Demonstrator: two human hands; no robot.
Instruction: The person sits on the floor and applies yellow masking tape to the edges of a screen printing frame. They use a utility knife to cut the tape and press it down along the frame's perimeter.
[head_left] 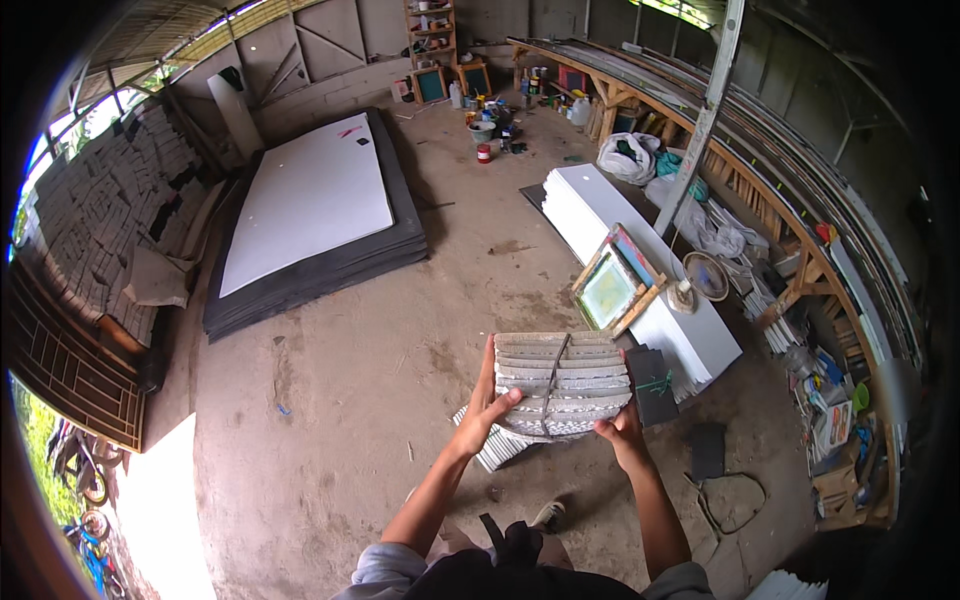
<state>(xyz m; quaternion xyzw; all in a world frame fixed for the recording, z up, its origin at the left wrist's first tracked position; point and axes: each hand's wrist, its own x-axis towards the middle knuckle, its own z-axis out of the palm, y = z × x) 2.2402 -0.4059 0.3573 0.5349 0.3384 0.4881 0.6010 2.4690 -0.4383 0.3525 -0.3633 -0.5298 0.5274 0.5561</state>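
In front of me I hold a thick bundle of grey-white slabs (pixel 522 384), layered on top of each other and tied round with a dark cord (pixel 552 382). My left hand (pixel 488 408) grips its left side, thumb lying on the near face. Around the lower right corner closes my right hand (pixel 622 432), with its fingers partly hidden. Beneath the bundle, partly covered by it, white strips (pixel 497 453) lie on the floor. Just right of the bundle is a dark grey block (pixel 655 400) with green string on it.
A long white stack (pixel 690 345) stands to the right, with a wooden-framed screen (pixel 610 290) leaning on it. Far left lies a pile of dark sheets (pixel 330 275) topped by a white board (pixel 310 200). Near my right are a dark pad (pixel 708 450) and a strap loop (pixel 762 487).
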